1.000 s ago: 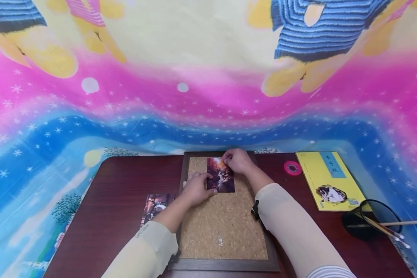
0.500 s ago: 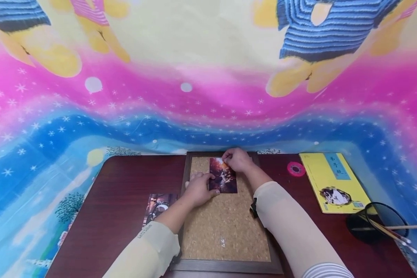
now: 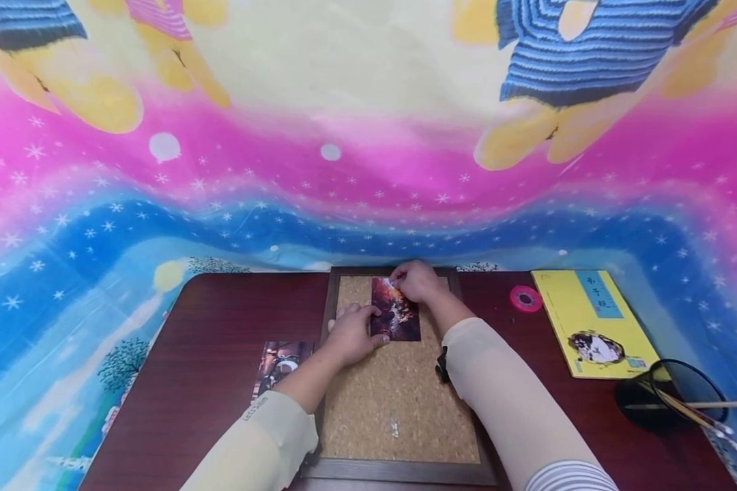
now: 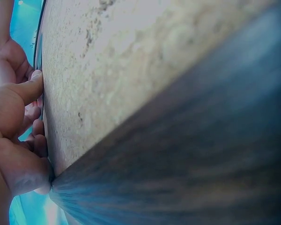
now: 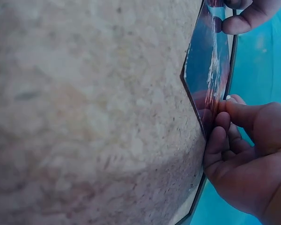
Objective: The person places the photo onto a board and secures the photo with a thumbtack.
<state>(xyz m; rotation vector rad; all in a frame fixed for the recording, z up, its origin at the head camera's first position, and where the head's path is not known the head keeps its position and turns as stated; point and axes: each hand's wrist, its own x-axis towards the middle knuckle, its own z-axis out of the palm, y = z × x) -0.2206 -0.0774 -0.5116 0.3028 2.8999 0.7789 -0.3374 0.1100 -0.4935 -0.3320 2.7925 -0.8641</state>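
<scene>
A photo print (image 3: 396, 314) with dark and orange tones lies on the upper part of a framed cork board (image 3: 399, 389). My left hand (image 3: 351, 334) rests across its left edge, with the thumb by the lower edge and a fingertip higher up, holding it flat. At the photo's top, my right hand (image 3: 416, 281) pinches a small white push pin (image 5: 229, 97) between thumb and fingers; most of the pin is hidden. In the right wrist view the photo's glossy face reflects light. Several small whitish pieces (image 3: 395, 428) lie low on the cork.
A second photo (image 3: 280, 365) lies on the dark red table (image 3: 221, 320), left of the board. To the right are a pink tape roll (image 3: 525, 299), a yellow book (image 3: 596, 324) and a black mesh holder (image 3: 645, 406) with pencils. A printed cloth (image 3: 344, 204) hangs behind.
My right hand has shifted slightly left along the photo's top, its forearm turning inward. The left hand and the photo keep their places on the board; the view has moved a little.
</scene>
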